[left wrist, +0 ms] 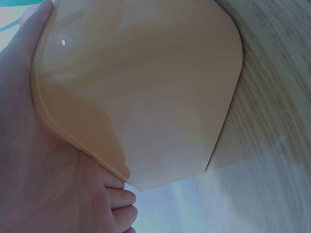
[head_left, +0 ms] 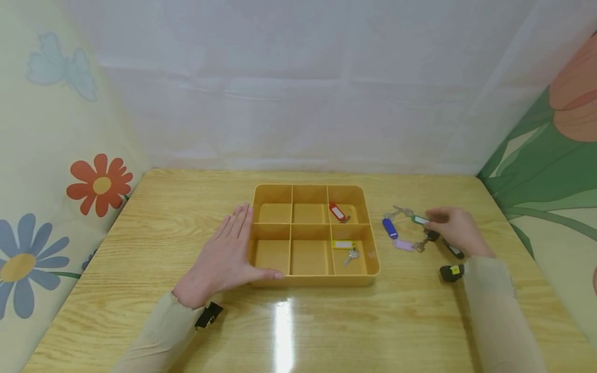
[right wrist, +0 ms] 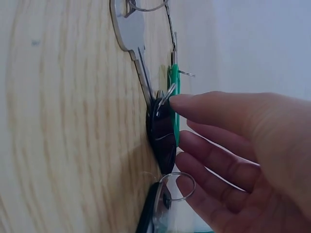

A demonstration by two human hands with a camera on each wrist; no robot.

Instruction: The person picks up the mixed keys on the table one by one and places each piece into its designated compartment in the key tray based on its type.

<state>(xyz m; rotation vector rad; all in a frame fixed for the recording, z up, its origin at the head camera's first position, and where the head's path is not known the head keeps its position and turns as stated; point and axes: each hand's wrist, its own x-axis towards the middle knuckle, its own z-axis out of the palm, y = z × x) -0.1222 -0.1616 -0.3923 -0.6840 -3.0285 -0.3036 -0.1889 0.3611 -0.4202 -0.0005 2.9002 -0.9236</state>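
Observation:
My left hand (head_left: 223,259) rests against the left side of a yellow six-compartment tray (head_left: 312,281). Its fingers lie straight along that side, and the thumb stretches over the front rim. The tray's outer wall (left wrist: 160,111) fills much of the left wrist view. To the right of the tray, my right hand (head_left: 454,230) pinches the end of a green key tag (head_left: 420,220) between thumb and fingertips. In the right wrist view, this green tag (right wrist: 176,121) shows edge-on behind a black key head (right wrist: 161,128). A red key tag (head_left: 337,212) and a yellow one (head_left: 343,244) lie in the right-hand compartments.
Around the right hand lie a blue key tag (head_left: 389,228), a lilac key tag (head_left: 403,245) and a black tag (head_left: 453,249), with keys among them. Patterned panels stand left and right, and a white cloth (head_left: 298,119) hangs behind the table (head_left: 196,197).

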